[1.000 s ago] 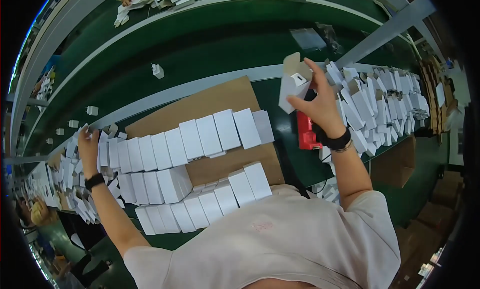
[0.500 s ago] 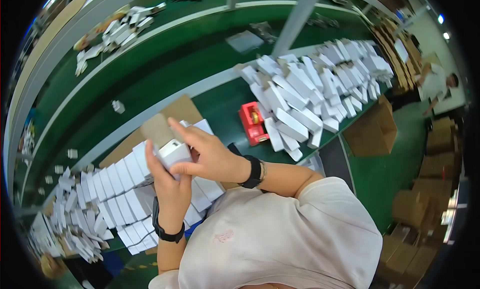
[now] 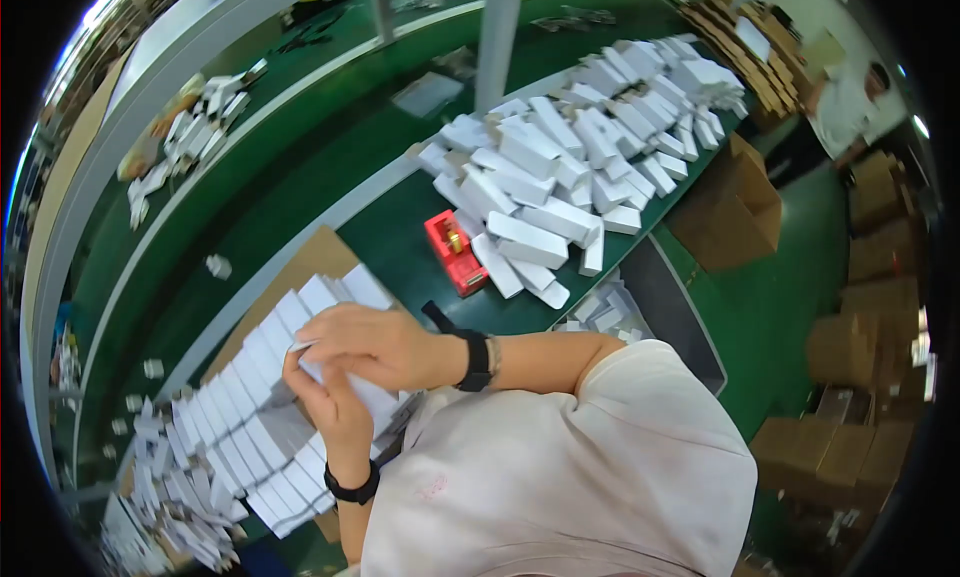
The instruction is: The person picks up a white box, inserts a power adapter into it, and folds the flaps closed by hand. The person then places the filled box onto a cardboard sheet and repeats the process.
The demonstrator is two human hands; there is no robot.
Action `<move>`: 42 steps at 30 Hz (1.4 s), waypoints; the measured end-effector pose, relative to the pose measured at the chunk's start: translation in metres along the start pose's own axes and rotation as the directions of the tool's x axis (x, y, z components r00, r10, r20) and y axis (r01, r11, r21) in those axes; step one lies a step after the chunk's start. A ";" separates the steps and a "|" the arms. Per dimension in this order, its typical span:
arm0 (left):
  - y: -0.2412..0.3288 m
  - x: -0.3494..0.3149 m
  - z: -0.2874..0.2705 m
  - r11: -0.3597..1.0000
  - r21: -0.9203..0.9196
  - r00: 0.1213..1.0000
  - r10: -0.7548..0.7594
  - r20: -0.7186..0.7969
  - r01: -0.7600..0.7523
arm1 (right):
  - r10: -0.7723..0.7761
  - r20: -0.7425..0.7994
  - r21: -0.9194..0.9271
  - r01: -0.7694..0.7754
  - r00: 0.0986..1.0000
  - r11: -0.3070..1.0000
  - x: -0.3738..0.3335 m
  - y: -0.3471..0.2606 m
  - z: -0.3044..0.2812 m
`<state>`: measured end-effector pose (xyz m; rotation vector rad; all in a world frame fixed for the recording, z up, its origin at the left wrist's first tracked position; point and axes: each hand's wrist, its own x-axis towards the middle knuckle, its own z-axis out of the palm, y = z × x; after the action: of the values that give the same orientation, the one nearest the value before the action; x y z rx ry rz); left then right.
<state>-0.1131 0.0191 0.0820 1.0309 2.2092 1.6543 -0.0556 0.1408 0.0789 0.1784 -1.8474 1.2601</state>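
Between both hands is a small white box (image 3: 314,370), mostly hidden by my fingers. My left hand (image 3: 337,409) is closed around it from below, fingers bent at its end. Over the top, my right hand (image 3: 375,341) lies with its fingers pressed together on the box's end. Just beyond and below the hands stand neat rows of white boxes (image 3: 222,399), packed side by side at a brown cardboard sheet (image 3: 322,252).
Right of the hands sit a red tape dispenser (image 3: 456,254) and a large heap of white boxes (image 3: 560,167). More loose white boxes (image 3: 180,497) lie at lower left. A green conveyor belt (image 3: 290,167) runs behind. Open carton (image 3: 735,207) and a person (image 3: 845,112) are at right.
The box's raised brown-inside flap no longer shows; my right hand has closed over that end. The view has shifted, so the dispenser and box heap appear further left.
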 end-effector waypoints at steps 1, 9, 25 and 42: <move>-0.003 -0.002 -0.002 1.000 0.030 1.000 0.006 -0.013 -0.006 | 0.125 0.042 0.042 -0.126 0.991 0.991 0.001 -0.004 0.001; 0.001 0.001 -0.020 0.931 0.217 0.940 0.240 0.243 -0.293 | 0.569 0.351 0.234 -0.658 0.744 0.716 0.019 -0.012 -0.035; -0.004 0.003 -0.013 0.993 -0.035 0.958 0.115 0.261 -0.110 | 0.552 0.261 0.156 -0.599 0.792 0.785 0.012 0.002 -0.035; 0.015 0.006 0.009 0.992 0.120 0.948 -0.073 0.310 0.037 | 0.547 0.237 0.371 -0.595 0.803 0.713 -0.013 0.002 -0.053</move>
<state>-0.1061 0.0318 0.0931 1.1573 2.1156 1.2524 -0.0181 0.1807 0.0743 -0.1122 -1.7456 2.1389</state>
